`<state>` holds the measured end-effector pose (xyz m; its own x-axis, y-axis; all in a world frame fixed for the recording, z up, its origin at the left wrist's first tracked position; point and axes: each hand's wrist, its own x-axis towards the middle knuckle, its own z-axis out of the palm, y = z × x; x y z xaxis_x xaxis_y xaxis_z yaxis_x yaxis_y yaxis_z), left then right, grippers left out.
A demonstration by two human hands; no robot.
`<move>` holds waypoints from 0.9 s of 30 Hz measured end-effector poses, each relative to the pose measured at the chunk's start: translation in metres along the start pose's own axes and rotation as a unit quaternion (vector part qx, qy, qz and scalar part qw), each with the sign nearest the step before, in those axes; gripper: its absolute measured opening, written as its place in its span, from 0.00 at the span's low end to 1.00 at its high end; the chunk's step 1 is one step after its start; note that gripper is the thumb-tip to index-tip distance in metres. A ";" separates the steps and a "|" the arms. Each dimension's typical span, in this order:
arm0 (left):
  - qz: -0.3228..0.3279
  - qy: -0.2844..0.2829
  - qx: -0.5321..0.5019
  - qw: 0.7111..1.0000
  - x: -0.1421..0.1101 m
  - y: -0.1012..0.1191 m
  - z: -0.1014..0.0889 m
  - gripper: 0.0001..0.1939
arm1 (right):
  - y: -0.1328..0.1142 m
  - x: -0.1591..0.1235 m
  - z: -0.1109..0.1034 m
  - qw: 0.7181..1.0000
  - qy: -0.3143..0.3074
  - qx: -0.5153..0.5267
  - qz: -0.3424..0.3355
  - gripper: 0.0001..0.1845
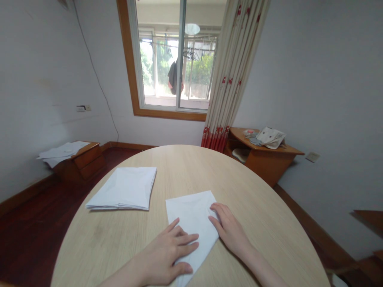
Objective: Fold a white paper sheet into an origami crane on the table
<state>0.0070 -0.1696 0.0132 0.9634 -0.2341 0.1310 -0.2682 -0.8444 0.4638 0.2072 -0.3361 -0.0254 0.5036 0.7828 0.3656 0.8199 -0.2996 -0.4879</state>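
Note:
A folded white sheet [191, 219] of cloth or thin paper lies on the pale wood oval table [185, 171], near its front edge, its shape narrowing toward me. My left hand [170, 251] rests flat on the sheet's lower part with the fingers spread. My right hand [227, 229] touches the sheet's right edge with its fingertips and grips nothing. A neat stack of folded white sheets [122, 189] sits further left on the table, beyond the reach of my fingers' current spot.
A low wooden cabinet [80, 161] with loose white sheets on top stands at the left wall. A wooden corner table [266, 155] holds a cloth bag and a small dish at the right, beside a long curtain [230, 75]. The floor is dark red.

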 end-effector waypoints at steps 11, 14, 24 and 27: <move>-0.007 0.009 0.043 0.999 0.000 -0.003 0.008 0.25 | -0.029 -0.007 -0.005 0.993 0.038 -0.032 -0.106 0.18; -0.014 0.010 0.056 0.998 0.000 -0.003 0.008 0.25 | -0.033 -0.009 -0.004 0.991 -0.001 -0.038 -0.127 0.16; -0.023 0.018 0.056 0.998 0.001 -0.004 0.005 0.21 | -0.040 -0.008 -0.012 0.980 -0.145 -0.058 -0.123 0.21; -0.021 0.020 0.060 0.998 0.000 -0.008 0.005 0.20 | -0.040 -0.008 -0.012 0.979 -0.163 -0.058 -0.112 0.24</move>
<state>0.0093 -0.1656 0.0048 0.9722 -0.1795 0.1502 -0.2229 -0.9056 0.3609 0.1735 -0.3369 0.0007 0.2098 0.9627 0.1711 0.9343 -0.1458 -0.3253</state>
